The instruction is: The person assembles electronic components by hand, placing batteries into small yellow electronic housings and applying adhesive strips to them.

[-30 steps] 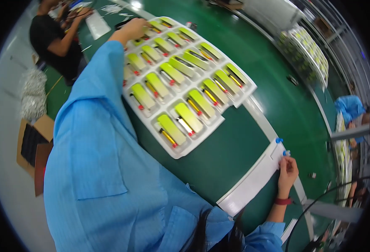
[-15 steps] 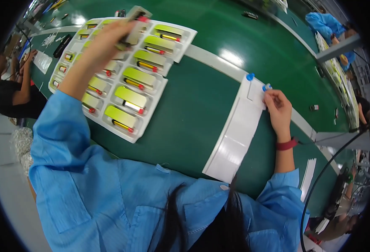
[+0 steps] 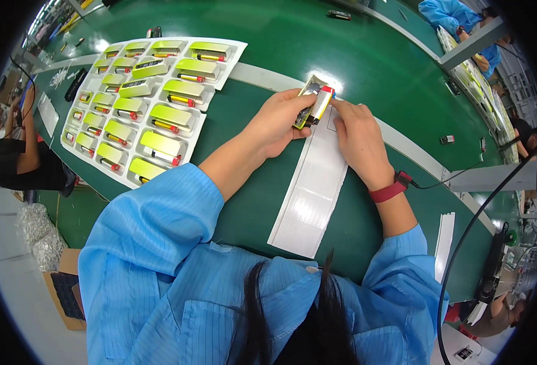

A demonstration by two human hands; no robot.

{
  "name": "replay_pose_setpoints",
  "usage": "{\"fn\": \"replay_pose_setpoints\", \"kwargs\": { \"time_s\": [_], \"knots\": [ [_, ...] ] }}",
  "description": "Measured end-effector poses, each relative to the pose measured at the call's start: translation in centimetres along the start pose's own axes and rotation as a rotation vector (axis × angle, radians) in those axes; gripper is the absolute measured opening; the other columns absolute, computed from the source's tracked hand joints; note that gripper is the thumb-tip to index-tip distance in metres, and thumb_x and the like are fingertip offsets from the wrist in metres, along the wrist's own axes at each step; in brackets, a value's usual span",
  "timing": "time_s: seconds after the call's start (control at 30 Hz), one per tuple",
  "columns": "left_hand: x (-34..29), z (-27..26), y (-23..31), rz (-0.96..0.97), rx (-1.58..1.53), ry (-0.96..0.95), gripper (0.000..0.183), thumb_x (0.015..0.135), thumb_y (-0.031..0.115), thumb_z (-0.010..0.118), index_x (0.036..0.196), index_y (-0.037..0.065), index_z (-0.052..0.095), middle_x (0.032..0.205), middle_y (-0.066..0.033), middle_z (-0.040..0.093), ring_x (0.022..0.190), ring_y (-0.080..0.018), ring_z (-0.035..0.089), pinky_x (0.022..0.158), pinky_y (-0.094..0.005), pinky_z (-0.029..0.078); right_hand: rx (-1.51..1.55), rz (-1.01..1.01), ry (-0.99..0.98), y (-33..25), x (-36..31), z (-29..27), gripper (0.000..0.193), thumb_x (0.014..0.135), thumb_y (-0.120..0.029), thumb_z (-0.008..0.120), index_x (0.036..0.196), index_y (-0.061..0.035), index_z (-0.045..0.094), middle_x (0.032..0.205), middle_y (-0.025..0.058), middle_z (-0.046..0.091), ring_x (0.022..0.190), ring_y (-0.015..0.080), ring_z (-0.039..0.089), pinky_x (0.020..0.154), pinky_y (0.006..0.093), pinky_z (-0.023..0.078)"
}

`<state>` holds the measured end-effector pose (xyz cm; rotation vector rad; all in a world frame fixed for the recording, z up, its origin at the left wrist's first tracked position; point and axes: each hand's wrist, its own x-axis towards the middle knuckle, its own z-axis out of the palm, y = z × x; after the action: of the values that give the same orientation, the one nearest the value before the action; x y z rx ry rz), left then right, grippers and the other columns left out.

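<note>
My left hand (image 3: 279, 121) grips a yellow-green casing (image 3: 310, 91), tilted above the top end of a glossy white strip sheet (image 3: 305, 207). Inside the casing show a dark circuit board and a silver battery (image 3: 321, 104) with a red end. My right hand (image 3: 360, 135) comes in from the other side, its bent fingertips against the battery end of the casing. A small blue piece (image 3: 333, 95) peeks out at those fingertips; the rest of it is hidden. To the left, a white moulded tray (image 3: 203, 121) holds several similar casings with batteries beside them.
A black cable (image 3: 448, 267) curves down at the right, near narrow white strips (image 3: 444, 243). A red wristband (image 3: 388, 192) on my right wrist has a cord attached. Loose small parts (image 3: 447, 139) lie on the green table. Co-workers sit at left and far right.
My left hand has come from the tray to the middle with the casing. My right hand has left the sheet's top end and moved left to meet it. The view has shifted.
</note>
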<state>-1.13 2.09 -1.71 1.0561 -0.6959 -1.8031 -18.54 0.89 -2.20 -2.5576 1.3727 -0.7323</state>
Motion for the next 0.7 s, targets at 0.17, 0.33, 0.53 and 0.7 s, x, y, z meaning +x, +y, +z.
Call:
{"fn": "replay_pose_setpoints", "kwargs": {
  "time_s": [0.17,0.33,0.53,0.7],
  "knots": [
    [0.6,-0.7,-0.7,0.013,-0.042,-0.090,0.018,0.089,0.020,0.049,0.100,0.006,0.055,0.077,-0.0006,0.055,0.066,-0.0062,0.051,0.053,-0.0190,0.042,0.069,-0.009,0.015,0.6,1.7,-0.6,0.028,0.071,0.002,0.060,0.098,0.0020,0.055,0.087,0.0164,0.060,0.085,0.0321,0.057,0.076,0.0371,0.045],
    [0.3,-0.1,-0.8,0.081,-0.025,-0.073,0.026,0.090,0.018,0.048,0.109,0.001,0.053,0.084,-0.0063,0.059,0.077,-0.0128,0.061,0.060,-0.0235,0.048,0.142,0.224,-0.383,1.5,5.5,-2.3,0.032,0.067,0.000,0.065,0.096,-0.0009,0.050,0.076,0.0109,0.059,0.064,0.0192,0.057,0.061,0.0314,0.046],
    [0.3,0.0,-0.4,-0.002,0.011,-0.209,0.028,0.090,0.016,0.046,0.108,-0.004,0.052,0.090,-0.0101,0.059,0.088,-0.0196,0.063,0.067,-0.0261,0.054,0.187,0.231,-0.269,1.3,4.9,-1.9,0.035,0.066,0.002,0.063,0.099,0.0010,0.051,0.072,0.0144,0.062,0.069,0.0279,0.061,0.065,0.0348,0.048],
    [1.0,0.6,-0.4,0.010,-0.031,-0.157,0.027,0.089,0.013,0.045,0.107,-0.007,0.050,0.092,-0.0135,0.058,0.083,-0.0201,0.064,0.068,-0.0252,0.055,0.156,0.213,-0.232,0.9,4.7,-1.8,0.035,0.067,0.003,0.062,0.100,0.0019,0.050,0.073,0.0160,0.063,0.069,0.0296,0.062,0.065,0.0356,0.048]
  ]
}}
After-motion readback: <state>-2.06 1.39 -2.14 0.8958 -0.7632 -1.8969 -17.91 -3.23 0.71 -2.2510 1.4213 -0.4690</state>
